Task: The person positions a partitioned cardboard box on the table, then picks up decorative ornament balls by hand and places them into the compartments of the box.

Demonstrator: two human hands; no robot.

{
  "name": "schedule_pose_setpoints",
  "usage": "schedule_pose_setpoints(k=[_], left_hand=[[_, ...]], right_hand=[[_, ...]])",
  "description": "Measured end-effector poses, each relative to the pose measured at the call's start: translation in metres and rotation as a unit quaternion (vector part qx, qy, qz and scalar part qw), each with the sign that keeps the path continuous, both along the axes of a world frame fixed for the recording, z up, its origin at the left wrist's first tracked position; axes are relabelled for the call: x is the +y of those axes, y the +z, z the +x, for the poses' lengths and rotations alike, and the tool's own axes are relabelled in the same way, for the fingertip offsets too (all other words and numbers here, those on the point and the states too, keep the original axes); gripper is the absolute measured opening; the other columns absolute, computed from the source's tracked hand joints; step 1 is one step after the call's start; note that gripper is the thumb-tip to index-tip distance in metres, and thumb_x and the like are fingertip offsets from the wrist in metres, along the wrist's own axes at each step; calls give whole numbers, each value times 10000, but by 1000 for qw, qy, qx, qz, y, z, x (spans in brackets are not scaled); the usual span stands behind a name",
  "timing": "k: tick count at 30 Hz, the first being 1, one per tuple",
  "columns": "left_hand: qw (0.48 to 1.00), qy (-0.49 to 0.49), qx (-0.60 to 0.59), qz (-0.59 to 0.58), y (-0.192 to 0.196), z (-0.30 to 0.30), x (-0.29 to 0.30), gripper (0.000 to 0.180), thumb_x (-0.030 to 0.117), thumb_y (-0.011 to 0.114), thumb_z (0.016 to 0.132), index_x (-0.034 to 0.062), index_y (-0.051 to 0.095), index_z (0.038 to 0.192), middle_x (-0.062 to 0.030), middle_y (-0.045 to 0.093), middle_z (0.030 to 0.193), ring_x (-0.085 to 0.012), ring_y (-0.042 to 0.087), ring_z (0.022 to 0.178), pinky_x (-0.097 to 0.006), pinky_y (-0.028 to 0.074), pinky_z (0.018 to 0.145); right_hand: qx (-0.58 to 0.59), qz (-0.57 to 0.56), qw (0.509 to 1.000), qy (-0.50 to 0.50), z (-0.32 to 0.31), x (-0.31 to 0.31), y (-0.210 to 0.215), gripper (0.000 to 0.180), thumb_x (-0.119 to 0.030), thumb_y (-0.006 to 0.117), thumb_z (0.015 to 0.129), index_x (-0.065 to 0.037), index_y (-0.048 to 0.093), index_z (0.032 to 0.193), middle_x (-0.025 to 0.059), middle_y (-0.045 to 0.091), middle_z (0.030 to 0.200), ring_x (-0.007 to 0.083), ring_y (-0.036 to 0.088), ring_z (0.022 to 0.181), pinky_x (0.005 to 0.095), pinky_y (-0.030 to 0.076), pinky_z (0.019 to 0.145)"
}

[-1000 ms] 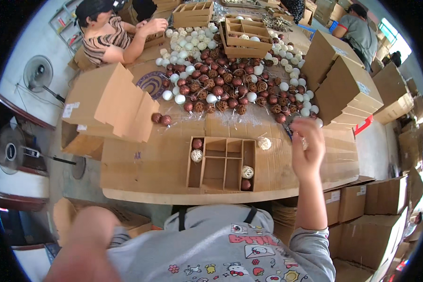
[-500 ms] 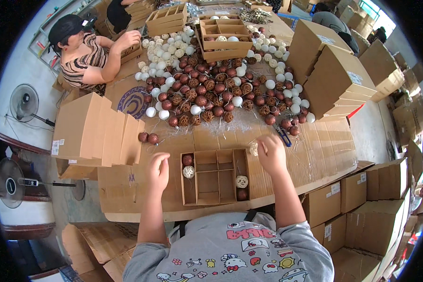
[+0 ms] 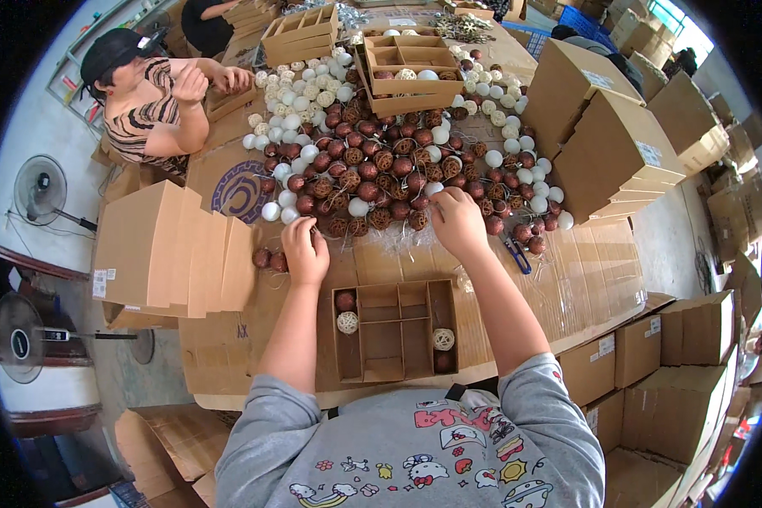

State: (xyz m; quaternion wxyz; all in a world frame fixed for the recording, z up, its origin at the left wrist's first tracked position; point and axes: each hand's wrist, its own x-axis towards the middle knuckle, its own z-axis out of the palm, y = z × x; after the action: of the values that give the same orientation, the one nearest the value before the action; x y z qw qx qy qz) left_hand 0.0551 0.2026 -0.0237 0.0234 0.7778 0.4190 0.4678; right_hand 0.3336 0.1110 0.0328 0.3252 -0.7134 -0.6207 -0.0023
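Note:
My left hand (image 3: 306, 252) reaches to the near left edge of a pile of brown glitter balls (image 3: 367, 171). Its thumb stands apart from the bent fingers, beside a brown ball at the fingertips. Farther right, my right hand (image 3: 459, 223) is open over the pile's front edge, its fingertips by a white ball (image 3: 433, 189) and partly hidden. A divided cardboard box (image 3: 395, 370) lies before me. In its left compartment sit a brown ball (image 3: 345, 300) and a white woven ball (image 3: 347, 322); in its right, a white woven ball (image 3: 444, 339) and a brown ball (image 3: 443, 361).
Blue-handled snips (image 3: 517, 256) lie right of the pile. Stacked cartons flank the table, left (image 3: 148, 241) and right (image 3: 622, 152). Divided boxes (image 3: 411, 83) stand behind the pile. A co-worker (image 3: 148, 110) sits at the far left, hands raised over a box.
Both my hands have moved forward from beside the divided box to the pile's near edge. The co-worker's arms have shifted. The box contents look the same.

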Motion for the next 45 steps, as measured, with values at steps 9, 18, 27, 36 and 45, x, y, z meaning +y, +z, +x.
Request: schedule_pose_setpoints(k=[9,18,27,36,45], left_hand=[[995,-65,74,32,11,2,-5,238,19,589,739,63,607,972,-79,584,1027,-304,544,983,-431,420,875],[963,-99,249,-37,41,61,14,301,175,695,715,97,610,993,-72,558,965,-289,535,961,-452,441,738],[977,-80,182,-76,47,70,10,349,168,759,700,58,587,983,-117,587,1036,-341,566,966,-450,483,803],[947,-143,-44,-283,57,-43,-108,426,44,701,784,67,523,1170,-77,556,1107,-170,565,953,-264,448,677],[965,-67,-11,-254,59,-48,-95,438,134,732,787,55,491,1144,-165,582,1046,-316,599,939,-376,484,801]], right_hand=[[-138,-139,976,-94,4,36,-15,417,-148,670,713,-104,547,1109,96,620,1025,301,545,1045,506,361,964],[240,49,963,-111,-11,-90,7,468,-90,663,785,-28,484,1213,187,555,1159,382,536,1083,400,413,962],[267,-40,947,-174,-35,-194,11,410,-39,652,779,-22,495,1157,138,583,1004,277,581,888,357,474,781],[277,22,960,-29,-58,-189,4,386,68,597,776,-56,494,1127,162,497,1209,316,509,1112,370,417,935],[315,61,946,31,-74,-185,-16,407,84,624,780,-55,458,1124,159,509,1183,286,519,1094,361,434,899]])
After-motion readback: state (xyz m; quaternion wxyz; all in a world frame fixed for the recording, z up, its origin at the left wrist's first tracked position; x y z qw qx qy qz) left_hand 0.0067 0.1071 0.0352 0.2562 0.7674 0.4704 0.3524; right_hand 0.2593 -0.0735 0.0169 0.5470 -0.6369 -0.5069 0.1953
